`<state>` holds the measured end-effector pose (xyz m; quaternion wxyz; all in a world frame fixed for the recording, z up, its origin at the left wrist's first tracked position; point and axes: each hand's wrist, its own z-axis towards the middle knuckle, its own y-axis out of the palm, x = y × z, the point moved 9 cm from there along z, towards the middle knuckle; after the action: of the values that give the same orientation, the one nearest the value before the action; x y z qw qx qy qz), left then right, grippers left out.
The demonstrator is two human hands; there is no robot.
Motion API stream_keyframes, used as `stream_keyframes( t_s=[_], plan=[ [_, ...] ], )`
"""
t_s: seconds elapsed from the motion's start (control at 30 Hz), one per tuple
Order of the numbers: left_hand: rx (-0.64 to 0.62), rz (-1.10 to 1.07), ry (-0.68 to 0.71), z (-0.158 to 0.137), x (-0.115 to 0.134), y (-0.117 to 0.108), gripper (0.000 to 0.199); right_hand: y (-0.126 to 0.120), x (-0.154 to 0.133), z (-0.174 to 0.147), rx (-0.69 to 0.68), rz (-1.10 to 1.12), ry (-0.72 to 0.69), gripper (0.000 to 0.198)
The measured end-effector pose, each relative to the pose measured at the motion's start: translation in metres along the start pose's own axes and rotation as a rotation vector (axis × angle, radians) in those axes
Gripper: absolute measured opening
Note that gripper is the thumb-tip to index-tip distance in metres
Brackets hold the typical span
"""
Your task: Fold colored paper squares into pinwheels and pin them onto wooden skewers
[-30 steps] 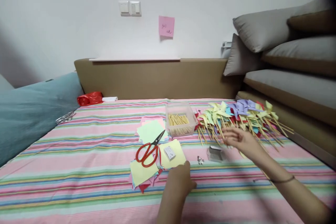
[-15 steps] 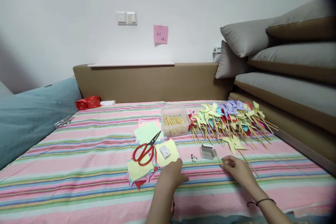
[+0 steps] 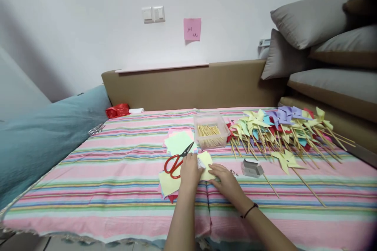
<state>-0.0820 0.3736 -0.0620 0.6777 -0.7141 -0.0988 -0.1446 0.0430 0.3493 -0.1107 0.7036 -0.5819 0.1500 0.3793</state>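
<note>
My left hand (image 3: pixel 190 173) rests over the left part of a yellow paper square (image 3: pixel 207 157), its fingers and thumb around a small white box (image 3: pixel 201 163) that is partly hidden. At the square's right edge is my right hand (image 3: pixel 225 180), fingers and thumb apart, fingertips touching the paper. Red-handled scissors (image 3: pixel 171 165) lie just left of my left hand on paper sheets. Beside my right hand are small metal pieces (image 3: pixel 234 173) and an open grey box (image 3: pixel 251 168), with a thin stick (image 3: pixel 271 186) against it. A yellow pinwheel (image 3: pixel 288 160) lies farther right.
A clear plastic tub (image 3: pixel 211 141) of short sticks stands behind the paper. Many finished pinwheels (image 3: pixel 277 125) are heaped at the right. Green and pink sheets (image 3: pixel 178 141) and a yellow-topped paper pile (image 3: pixel 169 184) lie left. Stacked cushions (image 3: pixel 332 82) border the right side.
My right hand has let go of the thin stick and moved left to the yellow paper. My left hand has moved forward onto the small white box. The view has shifted left.
</note>
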Motion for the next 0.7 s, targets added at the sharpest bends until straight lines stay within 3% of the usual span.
stream_keyframes(
  t_s=[0.27, 0.43, 0.6, 0.7],
  plan=[
    [-0.024, -0.072, 0.013, 0.007, -0.002, 0.015, 0.037, 0.008, 0.003, 0.007, -0.066, 0.004, 0.006, 0.022],
    [0.076, -0.200, -0.097, 0.003, -0.022, -0.011, 0.054, 0.003, 0.007, 0.014, -0.081, 0.081, 0.035, 0.010],
    [0.242, -0.330, -0.234, -0.007, -0.050, -0.039, 0.054, -0.006, 0.017, 0.014, 0.012, 0.193, 0.141, 0.019],
    [0.254, -0.361, -0.263, -0.008, -0.056, -0.036, 0.053, -0.009, 0.029, 0.011, 0.097, 0.276, 0.235, 0.028]
  ],
)
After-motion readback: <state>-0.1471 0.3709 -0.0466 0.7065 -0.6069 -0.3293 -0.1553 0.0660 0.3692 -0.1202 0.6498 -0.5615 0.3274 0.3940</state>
